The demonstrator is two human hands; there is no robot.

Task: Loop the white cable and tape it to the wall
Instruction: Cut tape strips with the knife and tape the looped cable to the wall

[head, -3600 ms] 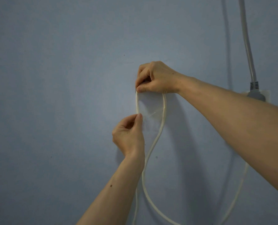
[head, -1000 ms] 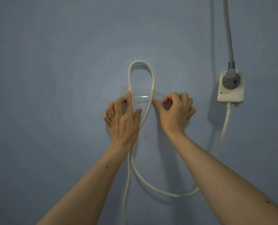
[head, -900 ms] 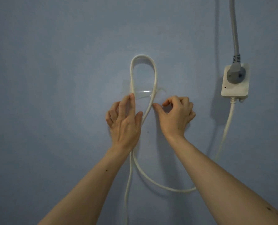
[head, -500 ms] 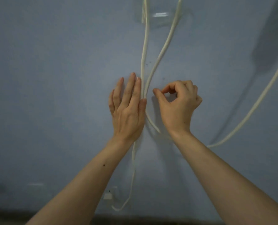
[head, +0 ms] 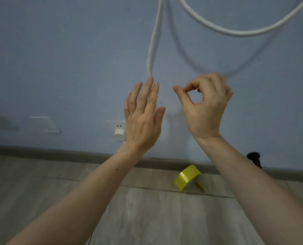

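Note:
The white cable (head: 153, 39) hangs down the blue wall (head: 59, 59) from the top edge, and a second strand of it curves across the upper right. The taped loop is out of view above. My left hand (head: 143, 117) is flat with fingers spread, its fingertips just below the hanging strand, and it holds nothing. My right hand (head: 205, 106) is beside it with fingers curled and thumb meeting the forefinger; nothing shows between them. A yellow tape roll (head: 187, 177) lies on the floor by the baseboard, below my right wrist.
A white wall socket with a plug (head: 119, 132) sits low on the wall behind my left hand. A white plate (head: 44, 124) is further left. A dark object (head: 255, 158) rests at the baseboard on the right. Grey wood-look floor (head: 156, 218) fills the lower view.
My view has tilted down from the taped loop to the floor. Both hands have come off the cable and wall and lowered; the tape roll and lower socket have come into view.

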